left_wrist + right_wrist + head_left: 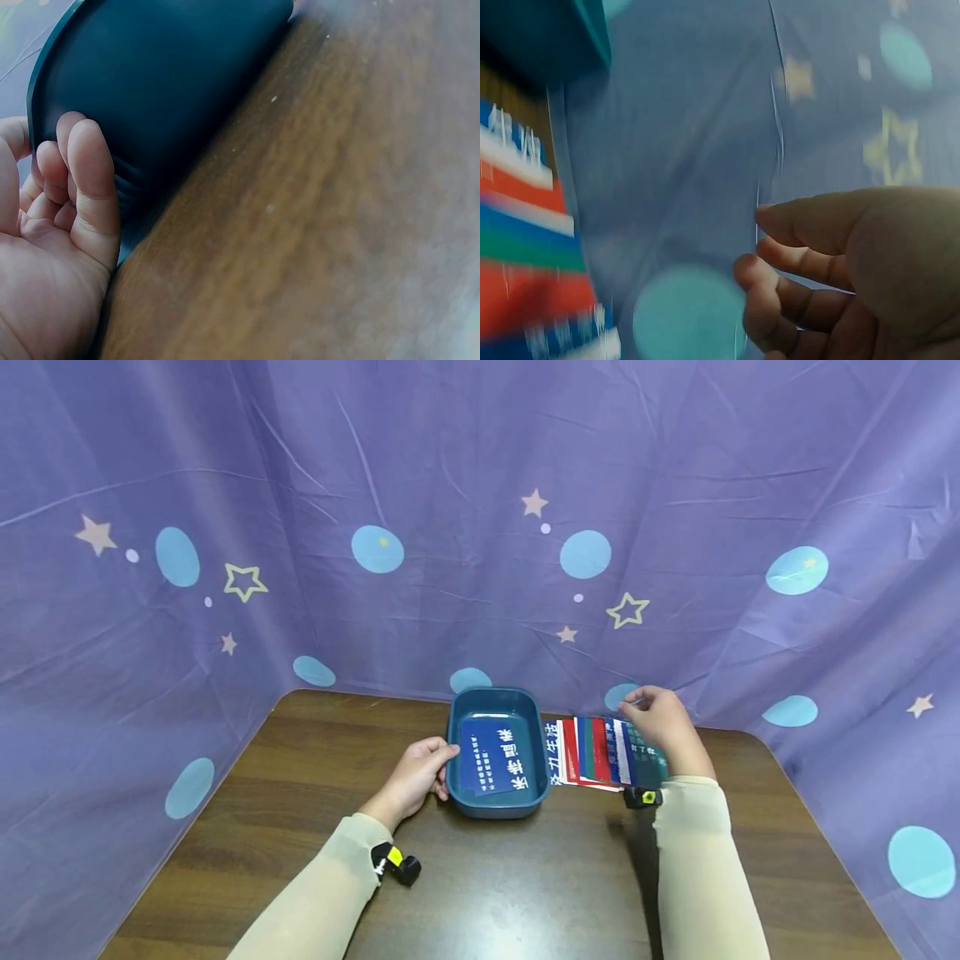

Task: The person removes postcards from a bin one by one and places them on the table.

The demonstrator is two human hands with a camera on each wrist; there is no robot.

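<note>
My left hand [416, 774] grips the left rim of a dark teal plastic bin [498, 810], its thumb over the rim and its fingers against the outer wall. Blue cards [491, 756] with white lettering lie inside the bin, one overlapping another. To the right, a fanned row of cards [600, 752] in blue, red, green and white overlaps on the table. Above the far right end of that row is my right hand [660, 722], thumb and fingers loosely bent. In the right wrist view a gap shows between thumb [802, 217] and fingers, with nothing held there.
Brown wood-grain table [480, 877] lies under everything. A purple curtain [465, 610] with stars and blue ovals closes off the back and both sides, hanging right behind the bin and cards.
</note>
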